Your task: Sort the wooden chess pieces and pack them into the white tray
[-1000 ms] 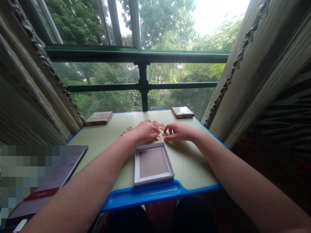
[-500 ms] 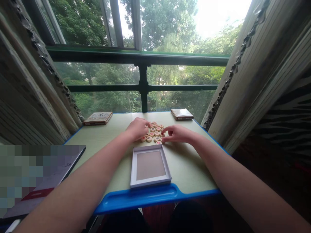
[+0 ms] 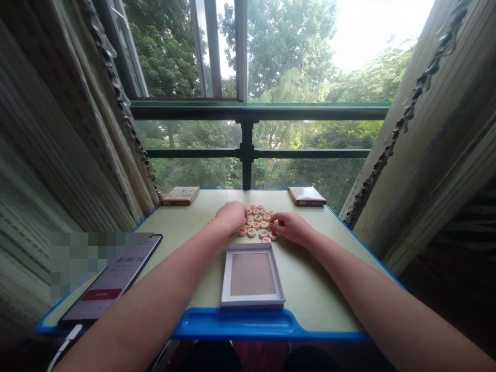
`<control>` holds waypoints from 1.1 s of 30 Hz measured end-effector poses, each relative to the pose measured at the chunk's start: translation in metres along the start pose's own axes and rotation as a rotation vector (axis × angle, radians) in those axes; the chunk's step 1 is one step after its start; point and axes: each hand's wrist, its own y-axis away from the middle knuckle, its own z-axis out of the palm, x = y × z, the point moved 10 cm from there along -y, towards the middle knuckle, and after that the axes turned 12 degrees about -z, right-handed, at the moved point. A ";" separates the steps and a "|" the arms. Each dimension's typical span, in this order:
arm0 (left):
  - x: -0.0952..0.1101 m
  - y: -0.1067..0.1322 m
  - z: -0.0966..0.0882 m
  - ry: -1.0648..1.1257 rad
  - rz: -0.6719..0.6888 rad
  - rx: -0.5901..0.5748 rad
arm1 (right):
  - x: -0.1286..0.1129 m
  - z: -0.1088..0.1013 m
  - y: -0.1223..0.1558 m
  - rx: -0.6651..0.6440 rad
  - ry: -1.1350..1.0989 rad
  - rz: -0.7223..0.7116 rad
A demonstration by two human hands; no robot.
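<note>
A cluster of round wooden xiangqi pieces (image 3: 256,225) with red and dark characters lies mid-table. My left hand (image 3: 231,216) is at the cluster's left edge, its fingers curled down and mostly hidden behind the back of the hand; what they hold cannot be made out. Bent at the right edge, my right hand (image 3: 292,226) has its thumb and fingertips closed on a xiangqi piece (image 3: 275,226). Just left of my left hand, part of another small piece shows. Nearest me stands a shallow white box tray (image 3: 228,276), with a bare brownish bottom.
Two flat boxes, one at the back left (image 3: 180,195) and one at the back right (image 3: 307,196), lie on the pale table (image 3: 318,289) with its blue rim. A phone (image 3: 112,279) on a white cable lies at the left. Curtains and a green-railed window enclose the far side.
The view has shifted, so everything sits lower and farther right. My right fingers have drawn closer together at the cluster's edge. My left fingers have curled inward.
</note>
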 end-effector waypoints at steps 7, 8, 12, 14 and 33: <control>-0.034 0.013 0.001 0.125 0.098 0.048 | -0.018 0.000 -0.002 -0.010 -0.007 -0.126; -0.038 0.016 -0.002 0.151 0.124 0.085 | -0.026 -0.001 -0.002 0.002 -0.019 -0.187; -0.046 0.018 -0.006 0.237 0.168 0.164 | -0.062 -0.001 0.005 0.002 -0.069 -0.389; -0.047 0.015 -0.005 0.268 0.160 0.175 | -0.076 0.003 0.009 -0.049 -0.082 -0.447; -0.121 -0.013 -0.002 0.380 -0.222 0.112 | -0.091 0.012 0.011 -0.057 -0.042 -0.485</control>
